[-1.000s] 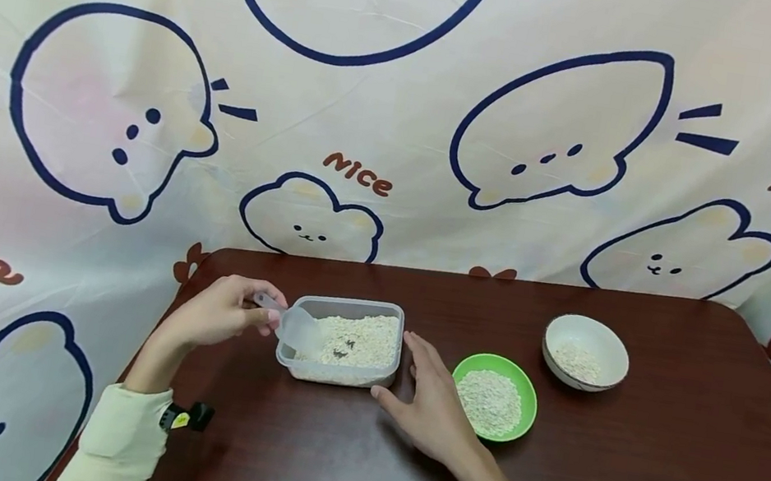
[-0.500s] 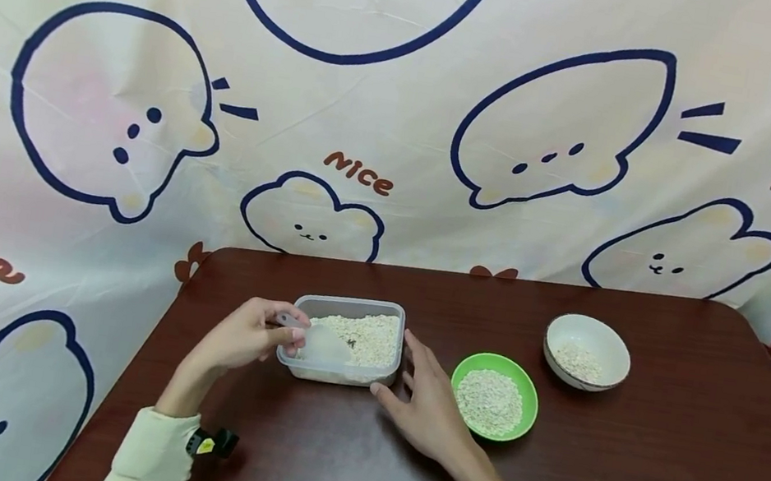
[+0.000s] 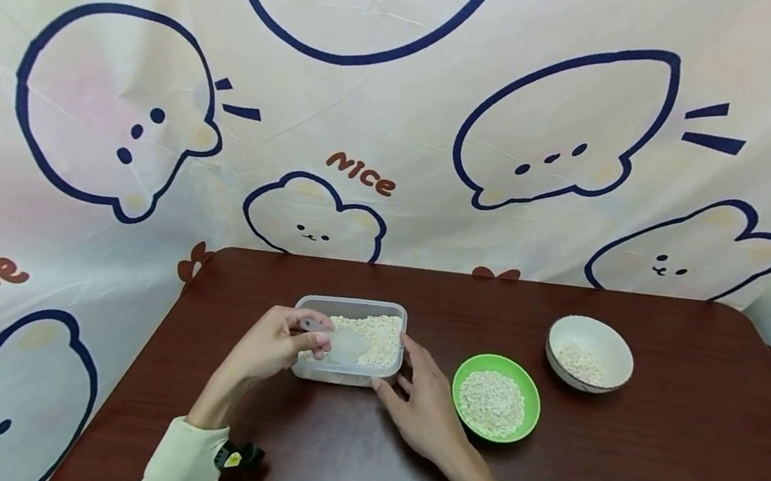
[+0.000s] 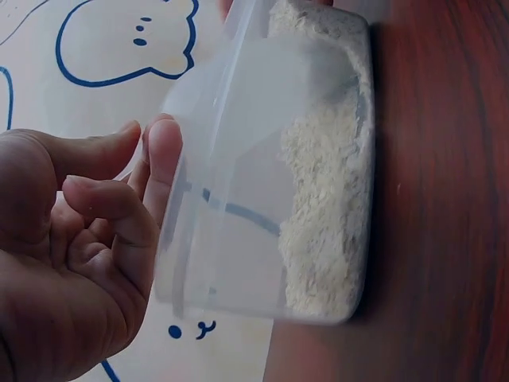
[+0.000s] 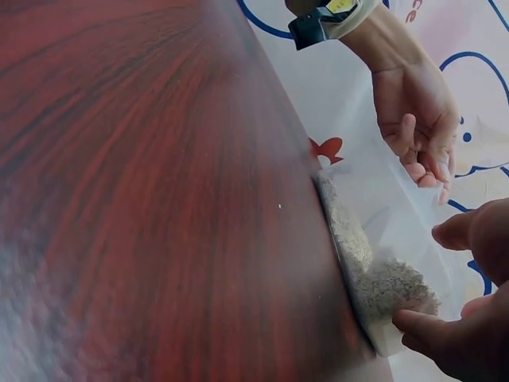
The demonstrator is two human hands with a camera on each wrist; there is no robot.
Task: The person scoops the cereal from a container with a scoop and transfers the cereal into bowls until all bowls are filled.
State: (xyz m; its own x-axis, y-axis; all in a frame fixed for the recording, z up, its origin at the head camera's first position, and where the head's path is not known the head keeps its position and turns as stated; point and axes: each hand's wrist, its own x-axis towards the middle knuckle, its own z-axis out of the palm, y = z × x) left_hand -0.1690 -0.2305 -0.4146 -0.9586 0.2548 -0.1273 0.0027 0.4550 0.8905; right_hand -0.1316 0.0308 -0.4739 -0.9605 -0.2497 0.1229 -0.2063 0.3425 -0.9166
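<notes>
In the head view, my left hand (image 3: 276, 345) pinches the handle of a translucent plastic scoop (image 3: 345, 347). The scoop's blade lies inside a clear rectangular plastic box (image 3: 335, 378), over pale flakes that look like oats (image 3: 383, 341). My right hand (image 3: 423, 408) rests at the box's right end, fingers along the side and thumb at the near corner. In the left wrist view, the box wall partly veils the scoop, and the flakes (image 4: 318, 215) show through. The right wrist view has my right fingertips (image 5: 421, 322) against the box.
Right of the box, a green bowl (image 3: 533, 412) holds pale flakes. Farther right and back stands a white bowl (image 3: 611, 357) with fewer flakes. All stand on a dark wooden table (image 3: 681, 467), backed by a printed cloth (image 3: 432, 131).
My left hand has moved right and slightly forward, carrying the scoop from the box's left edge toward its middle. My right hand has stayed at the box's right end.
</notes>
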